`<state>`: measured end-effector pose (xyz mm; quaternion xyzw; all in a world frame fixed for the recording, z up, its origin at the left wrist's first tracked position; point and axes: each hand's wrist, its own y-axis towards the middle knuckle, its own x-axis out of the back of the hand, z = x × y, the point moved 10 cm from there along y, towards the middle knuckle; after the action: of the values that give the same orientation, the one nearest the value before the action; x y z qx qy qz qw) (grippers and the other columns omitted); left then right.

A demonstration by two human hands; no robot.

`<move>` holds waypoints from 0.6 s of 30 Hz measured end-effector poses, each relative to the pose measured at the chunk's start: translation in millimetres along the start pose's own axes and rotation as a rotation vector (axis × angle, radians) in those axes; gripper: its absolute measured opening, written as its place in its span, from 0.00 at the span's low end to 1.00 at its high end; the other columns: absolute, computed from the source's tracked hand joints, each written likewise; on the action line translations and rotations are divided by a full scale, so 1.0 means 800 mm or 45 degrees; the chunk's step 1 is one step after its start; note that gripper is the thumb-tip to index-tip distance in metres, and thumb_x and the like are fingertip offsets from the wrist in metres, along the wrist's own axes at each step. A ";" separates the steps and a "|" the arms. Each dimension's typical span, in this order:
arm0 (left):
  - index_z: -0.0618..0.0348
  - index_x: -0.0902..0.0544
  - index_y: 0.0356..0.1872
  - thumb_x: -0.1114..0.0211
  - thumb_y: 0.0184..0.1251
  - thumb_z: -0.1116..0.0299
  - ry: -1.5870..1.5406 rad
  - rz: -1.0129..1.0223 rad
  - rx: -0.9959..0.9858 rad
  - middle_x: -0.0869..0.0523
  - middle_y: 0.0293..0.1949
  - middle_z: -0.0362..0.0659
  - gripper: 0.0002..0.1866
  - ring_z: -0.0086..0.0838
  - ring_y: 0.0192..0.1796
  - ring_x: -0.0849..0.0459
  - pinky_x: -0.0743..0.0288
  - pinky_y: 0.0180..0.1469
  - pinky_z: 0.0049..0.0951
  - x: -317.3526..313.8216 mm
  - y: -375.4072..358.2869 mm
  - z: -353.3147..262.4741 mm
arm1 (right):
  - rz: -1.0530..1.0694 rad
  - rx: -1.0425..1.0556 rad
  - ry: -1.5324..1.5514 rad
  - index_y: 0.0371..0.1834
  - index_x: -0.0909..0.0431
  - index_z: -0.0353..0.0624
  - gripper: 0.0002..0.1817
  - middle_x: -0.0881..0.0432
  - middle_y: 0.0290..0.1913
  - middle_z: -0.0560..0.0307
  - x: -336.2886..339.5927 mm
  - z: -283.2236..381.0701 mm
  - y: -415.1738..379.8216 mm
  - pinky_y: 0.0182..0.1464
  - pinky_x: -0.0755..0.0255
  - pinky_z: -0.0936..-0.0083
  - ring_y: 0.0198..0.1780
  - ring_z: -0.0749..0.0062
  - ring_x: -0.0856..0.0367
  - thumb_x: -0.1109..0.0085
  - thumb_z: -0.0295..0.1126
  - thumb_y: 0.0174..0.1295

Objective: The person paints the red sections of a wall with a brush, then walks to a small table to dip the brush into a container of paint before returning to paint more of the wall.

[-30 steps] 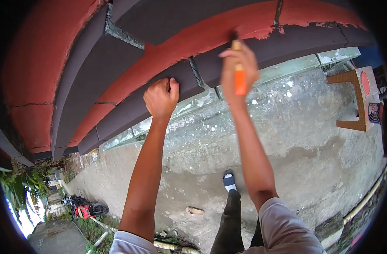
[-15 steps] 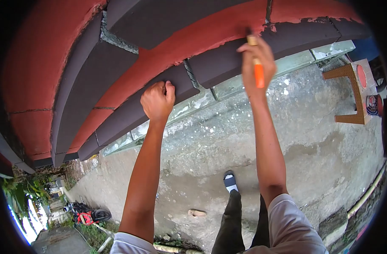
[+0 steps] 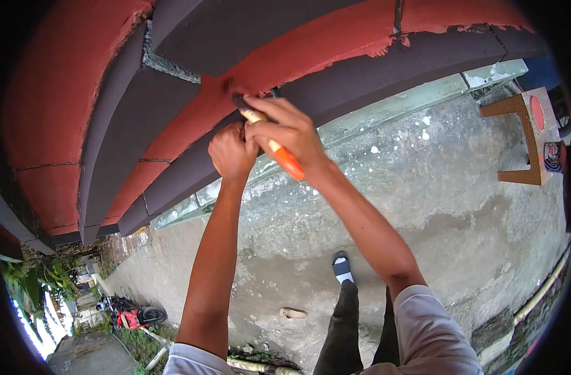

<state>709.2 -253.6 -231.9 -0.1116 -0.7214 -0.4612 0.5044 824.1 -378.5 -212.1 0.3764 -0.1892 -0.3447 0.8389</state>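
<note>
A paintbrush [image 3: 253,114] with an orange-ended handle and dark bristles is in my right hand [image 3: 292,128], its fingers closed round the handle. The bristle tip is at the red band [image 3: 273,62] of the wall, where a dark, blurred patch shows beside it. My left hand [image 3: 231,153] is a closed fist against the dark grey ledge [image 3: 373,84], just below and left of the brush. Nothing sticks out of that fist. The two hands are very near each other, and the right one partly overlaps the left thumb.
A brown plastic table [image 3: 529,137] at the right carries a paint can [image 3: 553,156] and a red round lid or dish [image 3: 537,112]. Below the wall lies a concrete floor [image 3: 373,200] with white paint spots. A sandal [image 3: 292,312] lies near my feet. A motorcycle [image 3: 132,314] stands lower left.
My right hand has swept left along the red band with the paintbrush, from the upper right to beside my left fist. The left fist has stayed in place.
</note>
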 end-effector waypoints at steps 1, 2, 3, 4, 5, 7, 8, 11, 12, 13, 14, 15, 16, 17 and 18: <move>0.59 0.20 0.19 0.33 0.68 0.58 -0.007 0.029 0.038 0.19 0.20 0.51 0.19 0.52 0.24 0.18 0.28 0.29 0.49 0.001 0.000 0.001 | -0.108 0.066 -0.087 0.35 0.12 0.46 0.08 0.13 0.61 0.40 0.024 0.002 0.007 0.57 0.17 0.62 0.57 0.49 0.13 0.29 0.23 0.51; 0.59 0.20 0.19 0.33 0.67 0.58 -0.017 0.055 0.078 0.19 0.20 0.51 0.20 0.52 0.24 0.18 0.28 0.29 0.49 0.000 0.002 0.002 | -0.213 0.134 -0.177 0.34 0.11 0.46 0.08 0.13 0.60 0.40 0.051 0.000 0.015 0.56 0.16 0.61 0.56 0.49 0.12 0.29 0.23 0.51; 0.59 0.21 0.18 0.33 0.67 0.58 -0.027 0.082 0.123 0.19 0.20 0.51 0.20 0.52 0.23 0.18 0.28 0.28 0.49 -0.001 0.002 0.002 | -0.315 0.081 -0.260 0.33 0.11 0.46 0.07 0.12 0.58 0.40 0.080 -0.009 0.023 0.53 0.15 0.62 0.54 0.50 0.11 0.29 0.21 0.52; 0.59 0.20 0.19 0.34 0.68 0.58 -0.043 0.099 0.143 0.19 0.20 0.52 0.20 0.54 0.24 0.19 0.28 0.30 0.51 -0.003 0.001 0.003 | -0.425 0.065 -0.301 0.32 0.10 0.47 0.08 0.12 0.58 0.40 0.106 -0.015 0.026 0.53 0.16 0.62 0.53 0.50 0.11 0.30 0.19 0.54; 0.60 0.20 0.19 0.35 0.69 0.57 -0.057 0.110 0.164 0.19 0.20 0.54 0.21 0.55 0.25 0.19 0.28 0.31 0.52 -0.004 0.002 0.004 | -0.521 0.060 -0.356 0.32 0.10 0.47 0.08 0.12 0.58 0.39 0.122 -0.017 0.023 0.52 0.16 0.62 0.53 0.50 0.11 0.31 0.19 0.54; 0.61 0.20 0.20 0.35 0.70 0.57 -0.075 0.125 0.195 0.19 0.21 0.55 0.22 0.56 0.26 0.19 0.27 0.32 0.53 -0.002 0.002 0.006 | -0.655 0.049 -0.397 0.31 0.10 0.48 0.08 0.12 0.58 0.39 0.126 -0.014 0.021 0.52 0.16 0.61 0.53 0.49 0.12 0.31 0.19 0.54; 0.62 0.21 0.19 0.35 0.70 0.57 -0.082 0.126 0.203 0.20 0.21 0.55 0.22 0.56 0.26 0.18 0.27 0.32 0.53 -0.002 0.002 0.005 | -0.696 0.048 -0.385 0.31 0.10 0.48 0.08 0.12 0.58 0.39 0.117 -0.013 0.021 0.53 0.16 0.61 0.54 0.48 0.12 0.31 0.19 0.54; 0.59 0.20 0.19 0.33 0.68 0.56 -0.036 0.090 0.137 0.19 0.20 0.52 0.21 0.54 0.25 0.17 0.26 0.30 0.50 -0.003 -0.001 0.007 | -0.592 0.032 -0.293 0.31 0.10 0.47 0.06 0.13 0.59 0.39 0.045 0.007 0.026 0.58 0.17 0.59 0.56 0.45 0.13 0.31 0.23 0.52; 0.58 0.19 0.19 0.32 0.68 0.56 -0.011 0.064 0.098 0.18 0.19 0.51 0.20 0.52 0.24 0.17 0.25 0.29 0.49 -0.002 0.000 0.006 | -0.539 0.059 -0.243 0.32 0.11 0.47 0.05 0.14 0.59 0.39 0.024 0.021 0.028 0.58 0.17 0.60 0.57 0.45 0.13 0.30 0.25 0.52; 0.57 0.15 0.24 0.32 0.68 0.53 0.020 0.093 0.111 0.16 0.20 0.50 0.19 0.54 0.26 0.14 0.21 0.32 0.50 0.000 0.000 0.007 | -0.463 0.110 -0.150 0.33 0.12 0.47 0.06 0.14 0.60 0.39 0.006 0.032 0.032 0.58 0.17 0.60 0.58 0.44 0.13 0.30 0.25 0.51; 0.56 0.14 0.27 0.31 0.68 0.52 -0.164 0.015 0.145 0.15 0.22 0.51 0.18 0.53 0.28 0.13 0.20 0.34 0.50 -0.003 -0.006 0.022 | -0.386 0.158 -0.058 0.33 0.12 0.46 0.06 0.15 0.60 0.39 -0.007 0.043 0.033 0.57 0.16 0.61 0.58 0.44 0.13 0.29 0.26 0.51; 0.56 0.13 0.30 0.31 0.68 0.51 -0.352 -0.060 0.178 0.14 0.23 0.51 0.18 0.53 0.30 0.12 0.18 0.36 0.50 -0.002 -0.005 0.028 | -0.245 0.142 0.036 0.34 0.13 0.45 0.07 0.15 0.61 0.39 -0.019 0.052 0.033 0.57 0.16 0.61 0.59 0.43 0.13 0.28 0.28 0.52; 0.55 0.12 0.36 0.30 0.67 0.51 -0.255 0.040 0.199 0.12 0.29 0.52 0.17 0.53 0.34 0.10 0.17 0.39 0.50 -0.011 -0.010 0.032 | -0.188 0.131 0.078 0.34 0.13 0.45 0.07 0.15 0.61 0.39 -0.021 0.051 0.036 0.58 0.16 0.61 0.60 0.43 0.13 0.28 0.28 0.52; 0.54 0.12 0.42 0.29 0.66 0.51 -0.156 0.142 0.212 0.10 0.35 0.53 0.17 0.52 0.39 0.09 0.16 0.42 0.50 -0.019 -0.015 0.036 | -0.129 0.122 0.121 0.34 0.13 0.45 0.07 0.15 0.62 0.40 -0.022 0.048 0.040 0.59 0.16 0.61 0.60 0.43 0.14 0.28 0.29 0.52; 0.54 0.11 0.47 0.28 0.65 0.51 -0.056 0.245 0.216 0.07 0.40 0.54 0.19 0.52 0.43 0.07 0.15 0.46 0.49 -0.019 -0.015 0.031 | -0.069 0.112 0.161 0.34 0.13 0.45 0.07 0.15 0.62 0.40 -0.023 0.045 0.044 0.60 0.16 0.61 0.61 0.43 0.14 0.27 0.29 0.53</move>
<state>693.4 -236.4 -252.9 -0.1472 -0.7547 -0.3453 0.5381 805.7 -366.4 -163.2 0.4390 -0.1406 -0.3342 0.8221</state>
